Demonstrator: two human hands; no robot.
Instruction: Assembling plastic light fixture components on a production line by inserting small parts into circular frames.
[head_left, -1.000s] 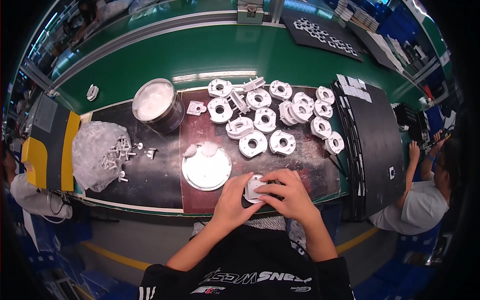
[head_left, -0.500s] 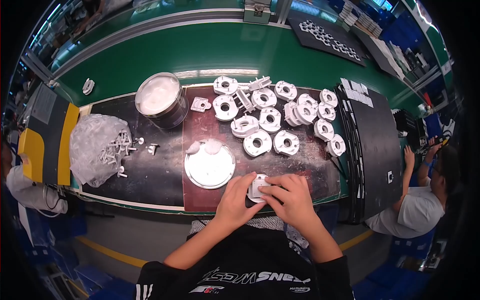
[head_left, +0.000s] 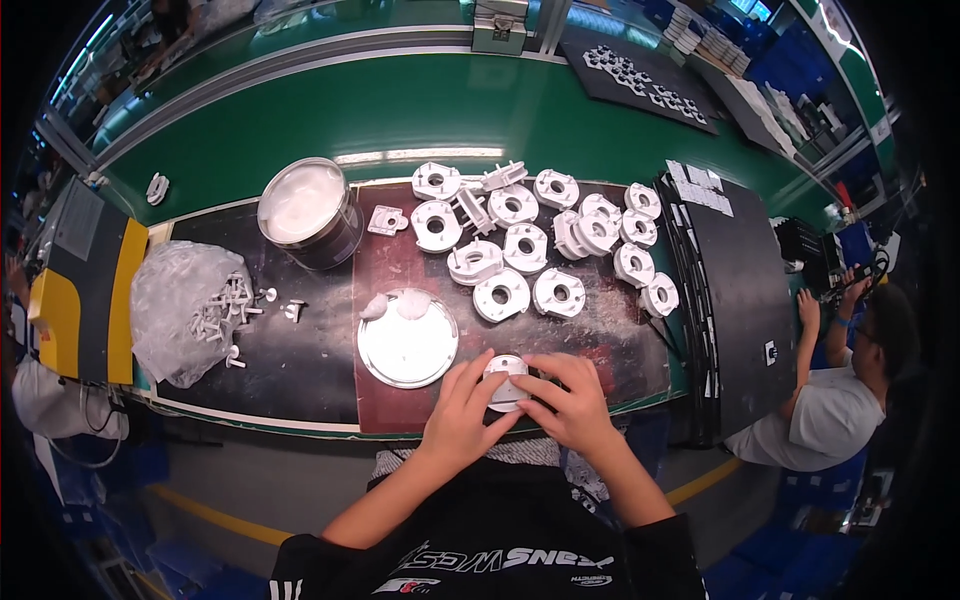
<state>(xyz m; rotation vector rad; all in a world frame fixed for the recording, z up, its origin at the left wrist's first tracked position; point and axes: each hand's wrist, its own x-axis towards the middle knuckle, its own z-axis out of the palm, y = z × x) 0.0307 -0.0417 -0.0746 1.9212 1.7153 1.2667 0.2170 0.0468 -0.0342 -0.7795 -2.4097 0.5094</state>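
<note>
At the table's near edge, a white round plastic part (head_left: 507, 393) sits between my two hands. My left hand (head_left: 460, 415) is closed on its left side, the fingertips at the rim. From the right, my right hand (head_left: 570, 405) grips it too, with fingers over its top and side. Fingers hide part of its face. Just left of it lies a round white lid (head_left: 405, 350) with white paste lumps (head_left: 411, 304) at its far rim. Beyond my hands stand several white plastic housings (head_left: 501, 296) with round centre holes.
An open tin of white paste (head_left: 309, 215) stands behind the lid. Further left, a plastic bag (head_left: 180, 315) holds small white stemmed parts, beside a yellow and grey machine (head_left: 90, 290). At right are stacked black boards (head_left: 735, 330) and a co-worker (head_left: 830, 370).
The white part between my hands now shows a rounder face; its squarish raised block no longer shows. My fingers have shifted slightly around it. The whole view has moved a little.
</note>
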